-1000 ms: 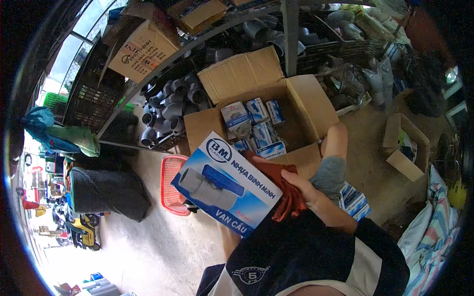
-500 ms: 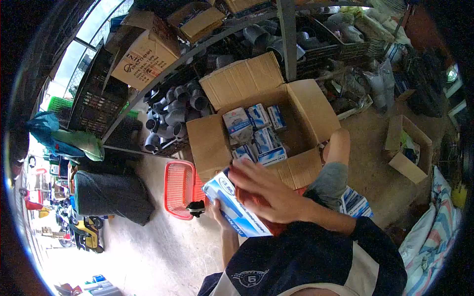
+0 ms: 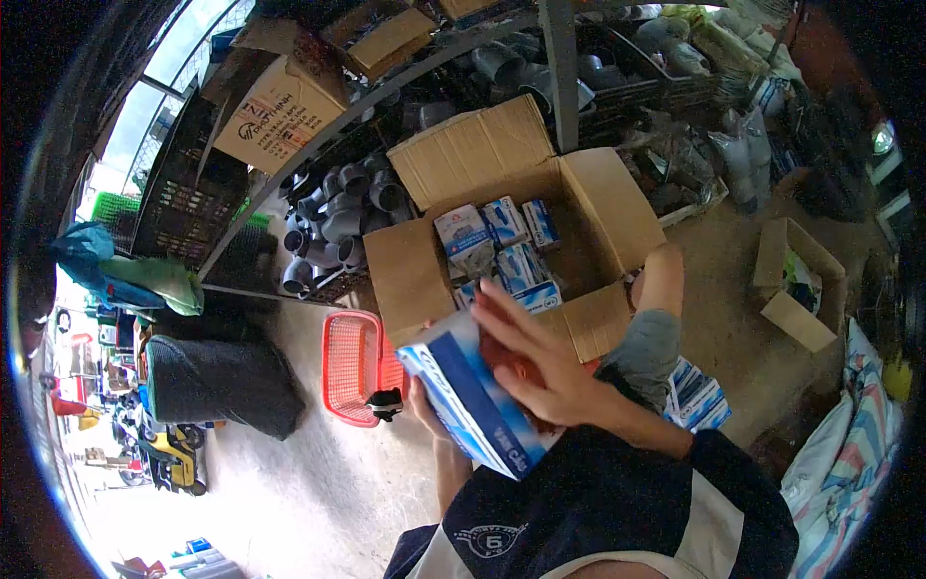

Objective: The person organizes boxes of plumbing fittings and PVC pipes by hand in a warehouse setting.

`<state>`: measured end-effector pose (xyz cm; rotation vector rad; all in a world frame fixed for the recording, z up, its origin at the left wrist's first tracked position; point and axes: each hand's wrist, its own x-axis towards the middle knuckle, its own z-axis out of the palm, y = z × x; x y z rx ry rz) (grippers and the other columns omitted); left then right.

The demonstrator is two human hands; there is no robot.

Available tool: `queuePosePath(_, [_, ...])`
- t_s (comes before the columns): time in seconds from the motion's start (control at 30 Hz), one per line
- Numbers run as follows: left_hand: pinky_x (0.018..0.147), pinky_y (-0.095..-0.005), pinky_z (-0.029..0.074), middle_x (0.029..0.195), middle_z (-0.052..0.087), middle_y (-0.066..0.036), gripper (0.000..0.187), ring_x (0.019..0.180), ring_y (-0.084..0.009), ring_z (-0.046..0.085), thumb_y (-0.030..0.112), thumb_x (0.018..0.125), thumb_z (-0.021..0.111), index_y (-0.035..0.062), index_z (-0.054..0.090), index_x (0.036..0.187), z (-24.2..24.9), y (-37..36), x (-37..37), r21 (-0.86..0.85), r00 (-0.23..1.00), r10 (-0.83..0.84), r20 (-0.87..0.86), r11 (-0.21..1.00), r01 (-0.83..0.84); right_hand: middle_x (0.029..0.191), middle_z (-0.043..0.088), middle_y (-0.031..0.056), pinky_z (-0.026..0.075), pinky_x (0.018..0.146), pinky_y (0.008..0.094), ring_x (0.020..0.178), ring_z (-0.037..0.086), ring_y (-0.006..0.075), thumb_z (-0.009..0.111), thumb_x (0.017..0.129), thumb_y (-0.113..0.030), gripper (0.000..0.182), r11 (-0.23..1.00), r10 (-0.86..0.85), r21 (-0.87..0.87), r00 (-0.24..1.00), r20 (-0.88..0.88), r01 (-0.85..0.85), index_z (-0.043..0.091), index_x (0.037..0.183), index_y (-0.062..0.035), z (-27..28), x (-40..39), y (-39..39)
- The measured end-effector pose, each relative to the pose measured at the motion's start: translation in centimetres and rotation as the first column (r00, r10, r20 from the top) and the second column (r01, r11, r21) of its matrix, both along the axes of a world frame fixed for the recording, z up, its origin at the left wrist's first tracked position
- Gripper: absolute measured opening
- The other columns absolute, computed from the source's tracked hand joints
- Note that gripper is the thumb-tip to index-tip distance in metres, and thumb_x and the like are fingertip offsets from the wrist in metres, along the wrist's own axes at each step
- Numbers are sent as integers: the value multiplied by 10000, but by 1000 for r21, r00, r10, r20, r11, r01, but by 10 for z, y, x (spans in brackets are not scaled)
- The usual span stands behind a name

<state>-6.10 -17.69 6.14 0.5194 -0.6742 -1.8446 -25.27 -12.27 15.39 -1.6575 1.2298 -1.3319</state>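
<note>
A blue and white box [image 3: 473,400] is held tilted in front of my dark shirt. My left hand [image 3: 422,407] grips its left side, with most of the fingers hidden behind it. Over the box's upper right side lies my right hand [image 3: 540,372], its fingers stretched out. Beyond the hands stands an open cardboard carton [image 3: 603,207], its flaps folded outward. Several small blue and white boxes [image 3: 521,265] lie inside it, mostly towards its left side.
A red plastic basket [image 3: 349,365] is on the floor left of the carton. Grey pipe fittings [image 3: 344,217] fill a shelf behind. More blue and white boxes [image 3: 696,396] lie by my knee. A smaller open carton [image 3: 805,333] and a striped sack [image 3: 839,463] are at the right.
The held box has turned, showing more of its top and lettered side. My right hand has shifted slightly along it, fingers still stretched out.
</note>
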Motion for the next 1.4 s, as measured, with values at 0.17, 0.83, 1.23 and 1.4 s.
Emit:
queuePosePath(0.17, [1170, -471, 266, 1523, 360, -166, 792, 1390, -313, 373, 588, 932, 347, 47, 302, 1509, 20, 7, -12, 37, 985, -66, -160, 997, 73, 1586, 237, 184, 180, 1191, 472, 1474, 201, 376, 575, 909, -196, 636, 985, 10, -163, 966, -259, -54, 360, 1494, -71, 18, -3, -18])
queuePosePath(0.83, [1094, -456, 375, 1385, 539, -111, 652, 1251, -301, 514, 580, 958, 399, 120, 464, 1416, 53, -11, -44, 306, 974, 163, -160, 946, -108, 1549, 340, 137, 287, 1113, 512, 1407, 344, 316, 617, 861, -316, 679, 933, -157, -357, 851, -501, -38, 406, 1463, -86, 8, 17, -24])
queuePosePath(1.23, [1075, -472, 368, 1372, 494, -68, 563, 1268, -261, 475, 418, 937, 560, 145, 405, 1404, 65, 17, -64, 437, 976, 131, -176, 899, -42, 1365, 532, 179, 334, 1098, 331, 1276, 494, 267, 516, 1002, -213, 475, 930, -342, 1, 864, 369, 367, 432, 1421, -5, -8, -9, -63])
queuePosePath(1.4, [989, -450, 439, 1269, 564, -108, 567, 1163, -274, 548, 422, 940, 535, 58, 451, 1366, 70, 23, -68, 319, 960, 280, 26, 908, -273, 1255, 606, 126, 447, 996, 343, 1118, 586, 220, 473, 1028, -387, 469, 902, -426, 315, 490, 761, 296, 510, 1352, -50, -70, -28, -77])
